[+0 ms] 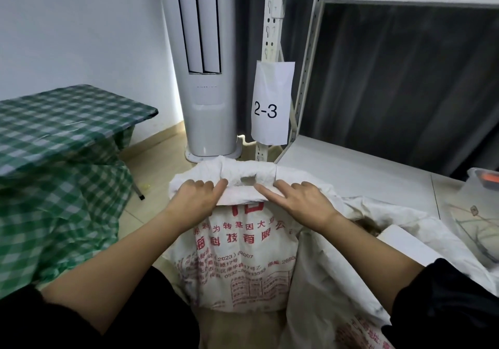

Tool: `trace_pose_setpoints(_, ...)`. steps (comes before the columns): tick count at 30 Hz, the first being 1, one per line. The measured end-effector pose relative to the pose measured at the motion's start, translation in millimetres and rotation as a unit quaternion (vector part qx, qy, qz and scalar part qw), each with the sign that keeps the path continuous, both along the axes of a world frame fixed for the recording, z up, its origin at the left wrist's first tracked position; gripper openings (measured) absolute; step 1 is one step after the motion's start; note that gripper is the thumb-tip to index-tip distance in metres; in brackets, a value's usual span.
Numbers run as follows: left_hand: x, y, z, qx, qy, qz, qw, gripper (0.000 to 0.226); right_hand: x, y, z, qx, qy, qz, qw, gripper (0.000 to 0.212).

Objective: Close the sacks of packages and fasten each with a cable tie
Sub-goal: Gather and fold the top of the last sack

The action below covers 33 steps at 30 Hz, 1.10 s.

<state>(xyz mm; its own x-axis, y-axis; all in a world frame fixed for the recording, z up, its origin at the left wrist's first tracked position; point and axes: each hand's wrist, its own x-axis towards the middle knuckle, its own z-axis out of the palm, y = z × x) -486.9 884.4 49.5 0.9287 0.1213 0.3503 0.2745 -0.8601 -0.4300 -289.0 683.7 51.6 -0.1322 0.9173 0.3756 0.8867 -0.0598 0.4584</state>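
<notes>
A person's two hands grip the rolled top of a white printed sack (237, 254) standing on the floor beside a metal shelf (359, 170).

Left hand (198, 199) and right hand (299, 203) curl over the folded rim; a second, open sack (332, 281) leans at right, under a paper tag (271, 103) marked "2-3".

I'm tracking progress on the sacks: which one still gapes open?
The right-hand sack, beside the shelf: its mouth lies spread open, contents showing. The red-printed sack has its top rolled over, held by the left hand and right hand.
</notes>
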Motion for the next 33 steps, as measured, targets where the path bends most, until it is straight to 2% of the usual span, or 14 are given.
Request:
trace_pose_setpoints(3, -5.2, 1.8, 8.5, -0.045, 0.016, -0.017, 0.999, 0.059, 5.5, 4.7, 2.5, -0.012, -0.025, -0.002, 1.000, 0.088)
trace_pose_setpoints(6, -16.2, 9.2, 19.4, -0.157, 0.048, 0.016, 0.986, 0.052, 13.0, 12.6, 6.8, 0.008, -0.037, 0.008, 0.999, 0.083)
trace_pose_setpoints(10, -33.3, 20.7, 14.1, -0.183, 0.101, -0.004, 0.978, 0.069, 14.9, 11.7, 0.7, 0.018, -0.044, 0.025, 0.999, 0.087)
trace_pose_setpoints(13, -34.0, 18.8, 1.2, -0.137, 0.049, -0.083, 0.986, 0.037, 16.5, 8.6, -8.3, 0.002, -0.047, 0.016, 0.999, 0.093)
trace_pose_setpoints(15, -30.6, 13.0, 0.6, -0.095, 0.013, -0.106, 0.990, 0.016, 16.8, 10.3, -11.7, -0.004, -0.029, -0.002, 1.000, 0.084)
trace_pose_setpoints(18, -28.3, 7.6, -1.6, -0.028, 0.002, -0.104, 0.994, 0.017, 8.3, 17.1, -7.3, 0.008, 0.037, -0.042, 0.998, 0.056)
trace_pose_setpoints(20, -26.0, 2.1, -1.1, 0.002, -0.014, -0.112, 0.994, 0.026, -8.0, 26.8, 2.7, -0.017, 0.094, -0.041, 0.995, 0.060)
trace_pose_setpoints(22, -22.1, -4.5, -2.7, 0.040, -0.028, -0.131, 0.990, 0.021, -28.6, 42.5, 13.4, -0.101, 0.182, -0.036, 0.977, 0.062)
trace_pose_setpoints(26, -22.5, -11.3, -5.7, 0.062, -0.091, -0.121, 0.986, 0.013, -43.0, 74.0, 20.1, -0.280, 0.450, -0.051, 0.846, 0.043)
trace_pose_setpoints(28, -29.7, -14.1, -15.0, 0.005, -0.137, -0.074, 0.988, 0.019, -48.9, 76.3, 14.6, -0.269, 0.451, -0.046, 0.849, 0.030)
trace_pose_setpoints(30, -36.8, -28.5, -24.5, -0.145, -0.175, 0.031, 0.973, 0.044, -54.7, 69.7, 5.0, -0.187, 0.388, -0.052, 0.901, 0.023)
trace_pose_setpoints(31, -41.0, -38.7, -24.2, -0.244, -0.200, 0.103, 0.943, 0.053, -57.2, 64.9, -0.3, -0.132, 0.366, -0.054, 0.920, 0.022)
trace_pose_setpoints(32, -43.9, -44.2, -28.5, -0.358, -0.232, 0.171, 0.888, 0.058, -58.9, 59.4, -5.5, -0.078, 0.353, -0.054, 0.931, 0.022)
trace_pose_setpoints(33, -45.7, -50.3, -27.9, -0.471, -0.272, 0.223, 0.809, 0.057, -59.8, 54.7, -10.6, -0.037, 0.338, -0.054, 0.939, 0.024)
